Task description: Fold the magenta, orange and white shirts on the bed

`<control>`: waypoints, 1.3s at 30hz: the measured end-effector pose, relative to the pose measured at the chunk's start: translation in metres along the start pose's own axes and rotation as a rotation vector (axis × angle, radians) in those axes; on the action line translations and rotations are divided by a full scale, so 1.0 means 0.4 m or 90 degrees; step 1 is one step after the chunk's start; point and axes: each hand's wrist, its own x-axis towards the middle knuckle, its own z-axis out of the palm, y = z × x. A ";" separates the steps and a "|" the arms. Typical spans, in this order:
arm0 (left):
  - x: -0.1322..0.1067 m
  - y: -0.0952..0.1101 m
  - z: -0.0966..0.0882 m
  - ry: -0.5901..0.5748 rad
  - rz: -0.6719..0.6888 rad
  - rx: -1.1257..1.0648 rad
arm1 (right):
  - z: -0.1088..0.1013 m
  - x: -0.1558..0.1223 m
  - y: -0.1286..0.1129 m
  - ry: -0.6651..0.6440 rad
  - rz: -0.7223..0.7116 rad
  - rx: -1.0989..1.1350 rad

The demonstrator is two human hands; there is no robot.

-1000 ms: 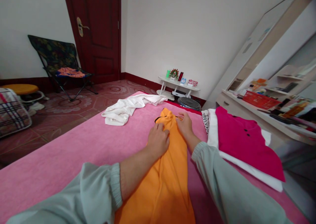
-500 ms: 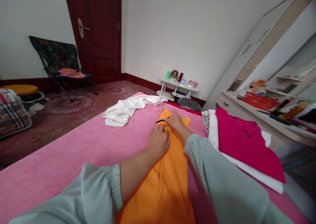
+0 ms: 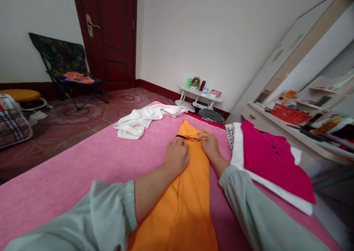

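An orange garment [image 3: 190,192] lies lengthwise on the pink bedspread [image 3: 91,162], running from the bottom edge up to the middle of the view. Near its far end a thin black strip crosses the cloth, with a loose orange flap beyond it. My left hand [image 3: 177,156] rests on the garment's left edge, its fingers curled onto the cloth just below the strip. At the right end of the strip, my right hand [image 3: 210,144] pinches the orange cloth between thumb and fingers. The garment's near end runs out of view.
A crumpled white garment [image 3: 135,122] lies farther back on the bed. To the right sits a stack topped by a magenta shirt [image 3: 272,159]. Beyond are a dresser [image 3: 250,115] with a red basket [image 3: 290,113], a low white stand [image 3: 190,90], and a folding chair [image 3: 62,59].
My right hand has moved right along the black strip to the garment's right side, drawing the far end flatter and wider. My left hand stays nearly in place.
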 end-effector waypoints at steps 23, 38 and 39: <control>-0.046 -0.153 -0.025 -0.051 -0.020 -0.413 | -0.326 -0.513 -0.231 -0.347 -0.239 -0.091; -0.316 -0.138 -0.326 -0.388 0.289 -0.316 | -0.308 -0.524 -0.309 -0.415 -0.304 -0.042; -0.320 -0.125 -0.327 -0.399 0.291 -0.332 | -0.310 -0.527 -0.314 -0.413 -0.297 -0.021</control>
